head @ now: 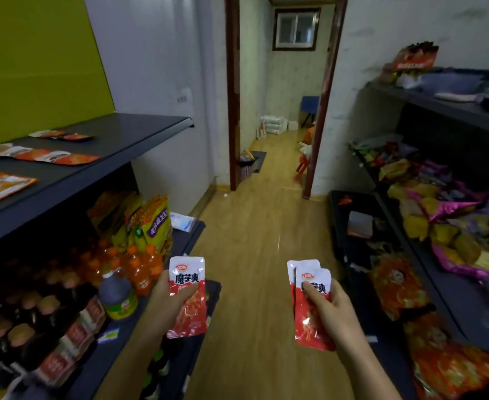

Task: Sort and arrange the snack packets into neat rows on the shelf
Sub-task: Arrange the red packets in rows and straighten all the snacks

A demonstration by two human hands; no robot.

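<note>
While both hands are raised over the aisle floor, each holds red-and-white snack packets upright.
Left hand [166, 301]: grip closed on one packet [187, 295], thumb across its front.
Right hand [331, 310]: grip closed on two stacked packets [309, 307], one overlapping the other.
Left lower shelf [116, 339]: dark sauce bottle [118, 295] near the edge, orange drink bottles [139, 267] behind, yellow bags [150, 223] further back.
Left upper shelf [127, 137]: flat orange packets [39, 155] lying in rows.
Right shelves [454, 287]: loose heap of yellow and purple bags [445, 215], red bags [396, 287] below.
Far: open doorway [280, 96], window [296, 28] beyond.
</note>
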